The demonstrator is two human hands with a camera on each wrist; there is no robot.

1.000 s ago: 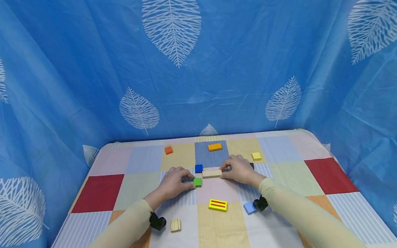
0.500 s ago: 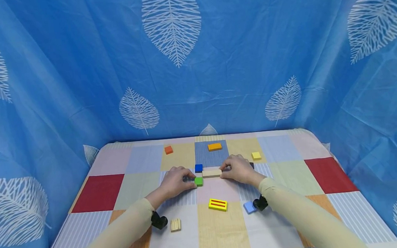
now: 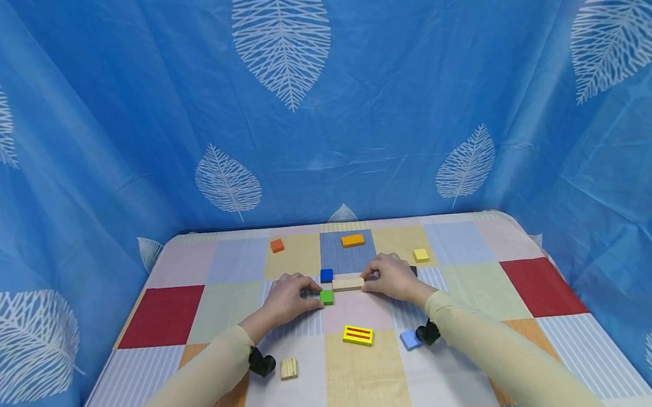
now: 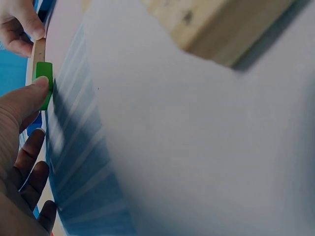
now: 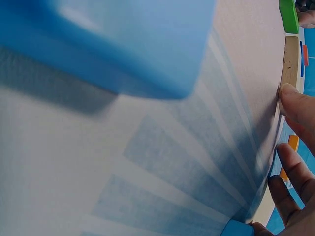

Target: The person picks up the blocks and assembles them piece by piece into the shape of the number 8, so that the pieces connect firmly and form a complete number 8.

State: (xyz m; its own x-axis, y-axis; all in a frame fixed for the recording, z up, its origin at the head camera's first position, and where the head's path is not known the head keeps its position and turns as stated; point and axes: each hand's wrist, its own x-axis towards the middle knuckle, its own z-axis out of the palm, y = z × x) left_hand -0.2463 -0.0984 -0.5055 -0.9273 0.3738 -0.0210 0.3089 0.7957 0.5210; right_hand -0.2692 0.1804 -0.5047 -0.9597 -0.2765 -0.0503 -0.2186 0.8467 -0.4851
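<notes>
Near the middle of the table, my left hand pinches a small green block between thumb and index finger. In the left wrist view the thumb lies on the green block's near face and the other fingers are spread. My right hand pinches the right end of a long plain wooden block. The green block sits at that block's left end, slightly nearer the person; whether they touch I cannot tell. A dark blue block lies just behind the green one.
Nearer lie a yellow block with red stripes, a ridged wooden block and a light blue block. Farther back are red-orange, orange and pale yellow blocks. A dark block is partly hidden behind the right hand.
My left hand has shifted slightly right with the green block, bringing it up to the long wooden block's left end. The right hand and the wooden block have stayed put.
</notes>
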